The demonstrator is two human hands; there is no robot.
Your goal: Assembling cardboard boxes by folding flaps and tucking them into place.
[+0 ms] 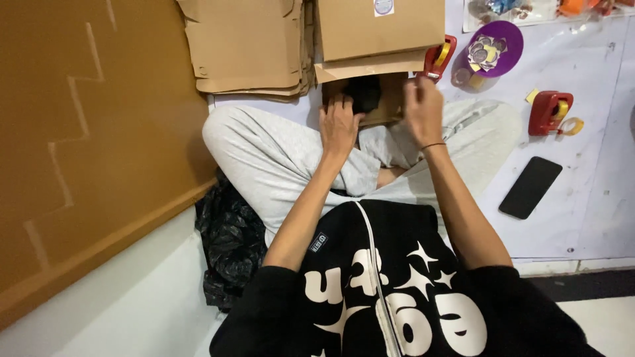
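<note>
Well, from my seat the biggest thing I see is the brown board [86, 132] leaning along the left, with a pale zigzag line across it. Next in size are the grey trousers [278, 158] of the crossed legs and the black top with white lettering [390, 291] at the bottom of the view. Ahead of the knees lies a stack of flattened cardboard [245, 46], and just right of it the open cardboard box [377, 33], its flaps towards the lap. A crumpled black plastic bag [228, 244] sits under the left thigh.

My left hand [338, 125] rests at the box's mouth, fingers curled down onto something black [364, 92] inside it; I read that as a loose hold. My right hand [423, 109] hovers at the box's right edge with fingers pinched together, though I cannot tell what, if anything, they pinch.

On the white floor to the right: a dark phone [530, 187] lying flat, a red tape dispenser [549, 112] with yellow tape, a second red dispenser [438, 58] touching the box, and a purple dish [493, 47] of small round stickers.
</note>
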